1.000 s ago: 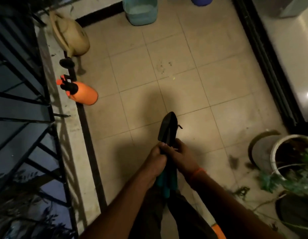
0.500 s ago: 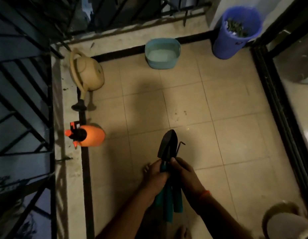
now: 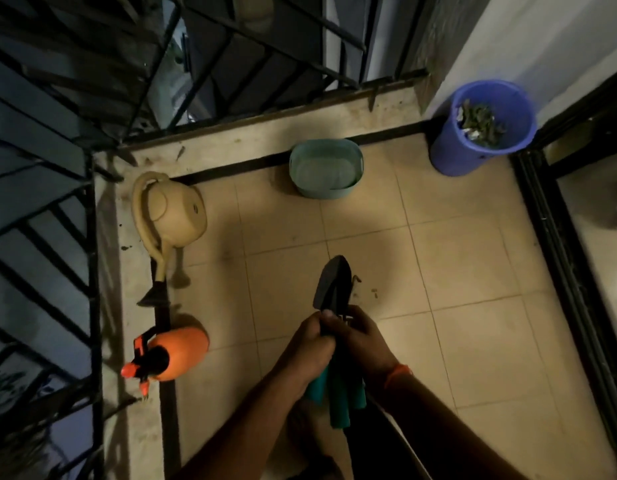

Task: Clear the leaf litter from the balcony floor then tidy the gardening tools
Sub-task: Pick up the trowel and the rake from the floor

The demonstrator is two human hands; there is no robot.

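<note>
Teal-handled garden tools (image 3: 336, 393) are bunched upright between both hands above the tiled balcony floor (image 3: 456, 271). The left hand (image 3: 312, 344) has its fingers clenched round the shafts from the left, the right hand (image 3: 364, 341) has its fingers wrapped round them from the other side, thumb pressed near the top. A black trowel blade (image 3: 331, 282) sticks up above the fingers, a thin hooked prong just beside it, while the teal grips hang below the palms. Well beyond, a blue bucket (image 3: 449, 154) in the corner holds leaf litter (image 3: 480, 123), with a teal tub (image 3: 326, 171) near it by the ledge. A beige watering can (image 3: 170, 216) and an orange spray bottle (image 3: 177, 353) lie on the left. No readable writing anywhere
</note>
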